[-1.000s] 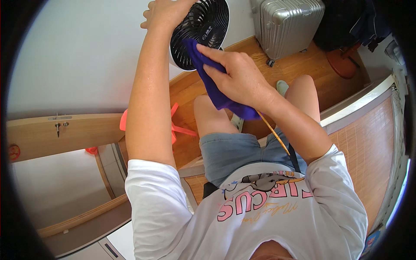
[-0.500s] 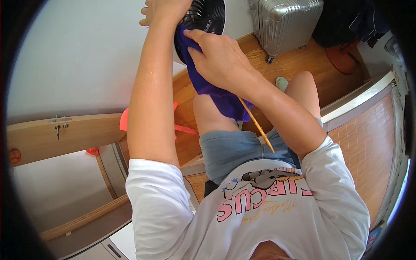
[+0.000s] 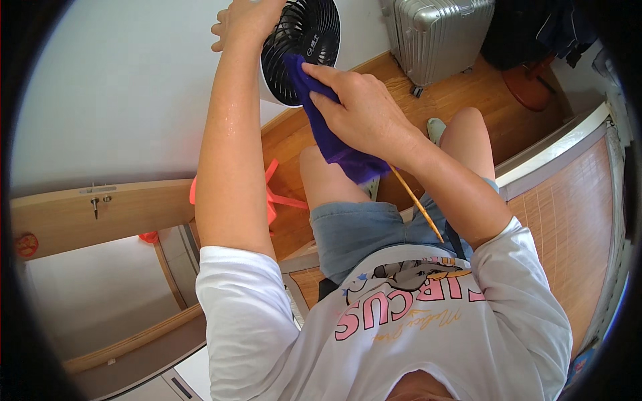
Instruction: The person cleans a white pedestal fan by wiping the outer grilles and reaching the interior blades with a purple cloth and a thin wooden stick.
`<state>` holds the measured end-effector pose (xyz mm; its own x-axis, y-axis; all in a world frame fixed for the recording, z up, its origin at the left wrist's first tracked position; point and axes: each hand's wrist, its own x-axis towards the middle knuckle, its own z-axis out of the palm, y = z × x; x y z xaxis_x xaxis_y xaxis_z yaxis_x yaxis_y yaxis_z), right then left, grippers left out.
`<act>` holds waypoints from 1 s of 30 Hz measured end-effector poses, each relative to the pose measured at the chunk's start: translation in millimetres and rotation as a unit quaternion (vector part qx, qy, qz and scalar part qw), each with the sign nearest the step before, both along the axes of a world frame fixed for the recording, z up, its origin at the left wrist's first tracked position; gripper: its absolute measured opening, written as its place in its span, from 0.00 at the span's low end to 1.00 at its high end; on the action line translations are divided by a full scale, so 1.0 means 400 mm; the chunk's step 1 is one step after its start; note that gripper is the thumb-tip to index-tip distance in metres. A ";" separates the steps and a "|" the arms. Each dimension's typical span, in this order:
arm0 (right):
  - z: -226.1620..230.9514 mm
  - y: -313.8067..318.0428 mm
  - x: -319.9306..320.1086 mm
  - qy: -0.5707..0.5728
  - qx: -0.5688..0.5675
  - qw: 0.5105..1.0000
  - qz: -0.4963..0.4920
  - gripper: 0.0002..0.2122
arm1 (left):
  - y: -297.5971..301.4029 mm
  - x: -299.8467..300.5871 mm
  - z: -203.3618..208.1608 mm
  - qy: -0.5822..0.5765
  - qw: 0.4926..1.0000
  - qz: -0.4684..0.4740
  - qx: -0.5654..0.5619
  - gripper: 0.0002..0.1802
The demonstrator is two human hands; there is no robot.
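fan (image 3: 313,37) ahead, near wall (image 3: 134,87). right hand (image 3: 366,112) closed on purple cloth (image 3: 319,125), tip at fan's front; stick (image 3: 420,208) juts from beneath. left hand (image 3: 249,25) beside fan, partly out of frame; can't tell how open or whether gripping.

Silver suitcase (image 3: 438,43) upright on wooden floor (image 3: 401,100). Round red base (image 3: 527,88) to its right, dark garments (image 3: 567,27) adjacent. Coral-red legged item (image 3: 287,200) near light-wood panel (image 3: 53,215) with metal fitting (image 3: 95,202). Tan mat (image 3: 562,220) at right.
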<state>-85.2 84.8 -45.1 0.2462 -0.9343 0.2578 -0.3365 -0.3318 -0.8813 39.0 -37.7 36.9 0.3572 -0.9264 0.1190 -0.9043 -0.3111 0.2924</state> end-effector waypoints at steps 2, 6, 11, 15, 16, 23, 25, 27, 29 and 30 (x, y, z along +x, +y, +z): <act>-0.026 -0.006 -0.001 -0.051 -0.037 0.998 -0.014 0.17 | -0.012 0.008 -0.007 0.004 1.000 0.006 -0.006 0.54; -0.039 0.002 0.003 -0.052 -0.019 0.998 0.009 0.18 | -0.016 0.017 -0.010 0.031 0.999 -0.005 -0.022 0.53; -0.026 0.013 0.023 -0.022 -0.020 0.999 0.017 0.19 | -0.017 0.008 -0.016 0.022 1.000 0.003 -0.018 0.53; -0.017 0.007 0.041 -0.015 0.000 1.000 0.000 0.19 | 0.000 0.001 -0.018 0.027 0.999 -0.009 -0.022 0.54; -0.013 0.002 0.043 -0.023 0.009 1.000 -0.006 0.18 | 0.004 -0.005 -0.015 0.025 0.999 -0.018 -0.027 0.54; -0.023 -0.048 0.090 -0.085 0.079 0.992 -0.052 0.16 | 0.031 -0.026 0.007 0.021 0.999 -0.038 -0.008 0.55; -0.029 -0.031 0.085 -0.096 0.087 0.990 -0.051 0.16 | 0.032 -0.022 0.006 0.017 1.000 -0.014 -0.007 0.56; -0.031 -0.014 0.079 -0.138 0.109 0.984 -0.020 0.17 | 0.019 -0.010 0.000 0.013 1.000 -0.002 -0.010 0.56; -0.032 -0.018 0.075 -0.149 0.119 0.981 -0.029 0.17 | 0.017 -0.018 -0.008 0.010 1.000 0.004 -0.008 0.57; -0.033 -0.023 0.074 -0.161 0.127 0.978 -0.035 0.17 | 0.016 -0.025 -0.013 0.008 1.000 0.001 -0.011 0.57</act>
